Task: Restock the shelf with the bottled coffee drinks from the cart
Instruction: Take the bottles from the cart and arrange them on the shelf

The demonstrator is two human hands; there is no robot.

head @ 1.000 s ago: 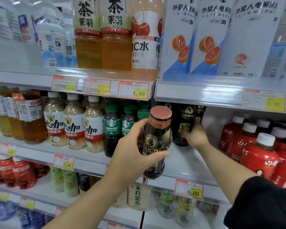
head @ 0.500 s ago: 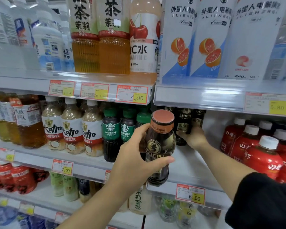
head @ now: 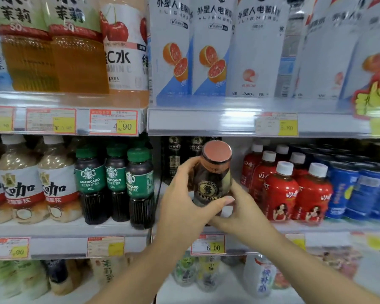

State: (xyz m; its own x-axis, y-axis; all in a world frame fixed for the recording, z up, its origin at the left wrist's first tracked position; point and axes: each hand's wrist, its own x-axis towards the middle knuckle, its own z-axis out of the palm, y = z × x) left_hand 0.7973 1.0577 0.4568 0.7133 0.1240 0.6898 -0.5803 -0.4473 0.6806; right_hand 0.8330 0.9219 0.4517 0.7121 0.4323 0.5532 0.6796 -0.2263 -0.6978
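Observation:
A dark bottled coffee drink (head: 214, 183) with a copper-pink cap stands upright in front of the middle shelf (head: 110, 229). My left hand (head: 184, 205) grips its left side, thumb across the label. My right hand (head: 241, 211) holds its right and lower side. Behind it, at the back of the shelf, stand matching dark coffee bottles (head: 176, 159). The cart is out of view.
Green-capped Americano bottles (head: 116, 183) stand just left of the gap, latte bottles (head: 57, 183) further left. Red bottles (head: 281, 189) and blue bottles (head: 349, 189) fill the right. Tall bottles line the upper shelf (head: 228, 121). A 6.00 price tag (head: 207, 245) hangs below.
My right hand has left the bottles at the back of the shelf and come forward onto the held bottle. The bottle has moved right, into the gap. The view has moved closer.

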